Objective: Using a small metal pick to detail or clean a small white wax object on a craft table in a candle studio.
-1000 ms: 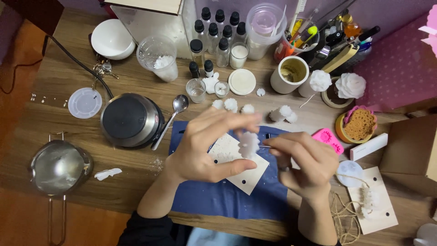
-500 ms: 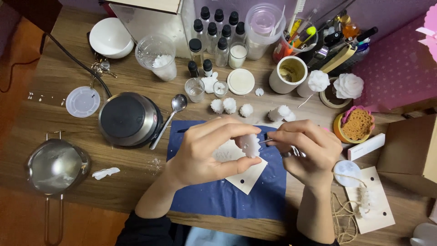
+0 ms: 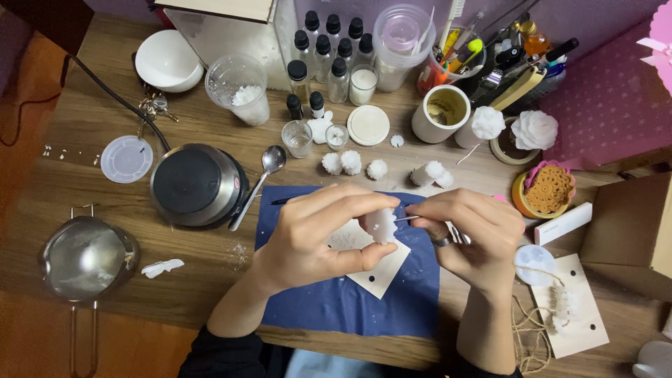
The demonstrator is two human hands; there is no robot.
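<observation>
A lumpy white wax flower [image 3: 381, 224], now drawn in closer above the blue mat [image 3: 336, 301] on the bench [image 3: 210, 273], sits clamped in the left hand [image 3: 318, 234] grip while the right hand [image 3: 472, 234] pinches a thin metal pin [image 3: 406, 219] against its side, shaping evidently continuing.

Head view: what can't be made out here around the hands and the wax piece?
- Wax piece: its left part is hidden by the left hand.
- Thin tool: its handle end is hidden inside the right hand; its tip meets the wax, depth unclear.
- White card: partly covered by both hands.
- Pot handle: cut off by the bottom edge.
</observation>
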